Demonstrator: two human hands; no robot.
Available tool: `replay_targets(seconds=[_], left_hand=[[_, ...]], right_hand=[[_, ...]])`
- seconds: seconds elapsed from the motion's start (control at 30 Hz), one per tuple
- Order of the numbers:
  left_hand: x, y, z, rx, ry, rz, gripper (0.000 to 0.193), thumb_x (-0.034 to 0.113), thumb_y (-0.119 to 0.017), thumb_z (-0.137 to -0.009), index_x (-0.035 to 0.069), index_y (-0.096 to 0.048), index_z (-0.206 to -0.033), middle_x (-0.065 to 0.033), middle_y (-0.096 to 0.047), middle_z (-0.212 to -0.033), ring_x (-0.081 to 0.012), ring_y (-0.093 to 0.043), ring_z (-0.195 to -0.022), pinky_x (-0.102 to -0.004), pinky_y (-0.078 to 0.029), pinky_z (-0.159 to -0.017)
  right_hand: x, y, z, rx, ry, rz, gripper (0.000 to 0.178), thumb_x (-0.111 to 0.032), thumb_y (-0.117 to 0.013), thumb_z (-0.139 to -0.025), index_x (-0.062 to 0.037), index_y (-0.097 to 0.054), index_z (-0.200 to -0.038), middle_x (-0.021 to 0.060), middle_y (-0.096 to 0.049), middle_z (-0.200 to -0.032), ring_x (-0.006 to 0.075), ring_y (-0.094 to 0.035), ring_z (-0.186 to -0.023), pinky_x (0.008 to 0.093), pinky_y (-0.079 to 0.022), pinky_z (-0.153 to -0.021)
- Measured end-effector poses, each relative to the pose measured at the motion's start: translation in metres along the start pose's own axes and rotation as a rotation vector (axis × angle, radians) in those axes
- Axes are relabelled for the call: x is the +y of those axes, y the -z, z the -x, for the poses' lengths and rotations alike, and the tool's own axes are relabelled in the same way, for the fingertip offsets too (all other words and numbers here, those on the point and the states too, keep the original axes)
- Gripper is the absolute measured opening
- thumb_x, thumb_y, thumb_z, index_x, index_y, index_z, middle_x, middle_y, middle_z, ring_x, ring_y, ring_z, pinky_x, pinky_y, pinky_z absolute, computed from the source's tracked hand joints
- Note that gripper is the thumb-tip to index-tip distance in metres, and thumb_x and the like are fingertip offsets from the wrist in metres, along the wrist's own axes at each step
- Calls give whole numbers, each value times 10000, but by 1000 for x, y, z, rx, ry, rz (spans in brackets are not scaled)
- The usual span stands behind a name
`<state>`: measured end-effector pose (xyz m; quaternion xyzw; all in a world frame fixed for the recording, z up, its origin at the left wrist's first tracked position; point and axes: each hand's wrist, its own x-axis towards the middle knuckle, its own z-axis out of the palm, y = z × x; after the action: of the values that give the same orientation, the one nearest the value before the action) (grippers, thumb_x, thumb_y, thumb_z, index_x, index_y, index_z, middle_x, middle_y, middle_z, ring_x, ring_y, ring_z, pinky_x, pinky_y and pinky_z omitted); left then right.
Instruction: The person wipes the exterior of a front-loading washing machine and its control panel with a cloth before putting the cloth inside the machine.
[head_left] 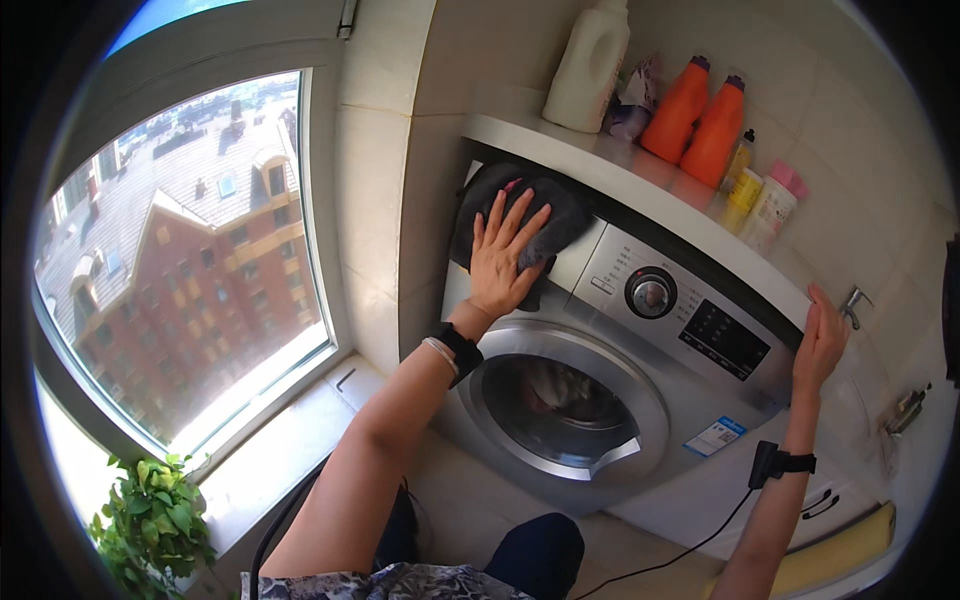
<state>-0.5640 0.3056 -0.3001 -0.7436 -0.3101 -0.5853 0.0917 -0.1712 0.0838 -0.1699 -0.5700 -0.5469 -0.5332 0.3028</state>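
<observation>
My left hand (pixel 503 262) lies with fingers spread on a dark grey cloth (pixel 566 205), pressing it against the upper left front of a silver washing machine (pixel 590 262). The cloth is bunched around the hand and hides part of the panel's left end. Over at the right end of the white countertop (pixel 640 160), my right hand (pixel 822 340) rests by the edge with its fingers extended. No object shows in it. The machine's round door (pixel 655 400) looks closed, with fabric visible behind the glass. A dial (pixel 650 293) and a dark display (pixel 724 340) sit right of the cloth.
On the countertop stand a white jug (pixel 588 70), two orange bottles (pixel 676 108) and several smaller containers. A tap (pixel 853 305) juts from the wall at right. To the left are a window (pixel 320 215) and a leafy plant (pixel 160 515). A cable (pixel 690 550) runs from my right wrist.
</observation>
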Motion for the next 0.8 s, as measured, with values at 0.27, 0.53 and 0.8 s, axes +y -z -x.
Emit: replay_targets(seconds=[0.27, 0.53, 0.8], left_hand=[[-19, -7, -3, 127, 230, -14, 664, 268, -569, -847, 223, -348, -1471, -52, -210, -1570, -370, -98, -1452, -631, -140, -1092], [21, -2, 14, -194, -180, 64, 688, 285, -595, -757, 227, -441, -1425, -55, -304, -1536, -352, -185, -1441, -565, -145, -1115], [-52, -4, 1, 154, 161, 7, 677, 226, -572, -820, 199, -366, -1465, -69, -253, -1552, -396, -154, -1432, -552, -192, -1114]], right_hand=[[-4, -14, 0, 68, 2, 28, 254, -194, -447, -990, -102, -651, -1110, 39, -669, -1095, 208, -597, -1029, 347, -373, -948], [0, -10, 1, 48, 5, 15, 272, -193, -424, -996, -82, -647, -1105, 48, -666, -1097, 224, -596, -1032, 352, -374, -935], [-7, -11, 0, 71, 28, 45, 268, -185, -422, -992, -84, -650, -1090, 55, -669, -1075, 224, -600, -1001, 344, -376, -917]])
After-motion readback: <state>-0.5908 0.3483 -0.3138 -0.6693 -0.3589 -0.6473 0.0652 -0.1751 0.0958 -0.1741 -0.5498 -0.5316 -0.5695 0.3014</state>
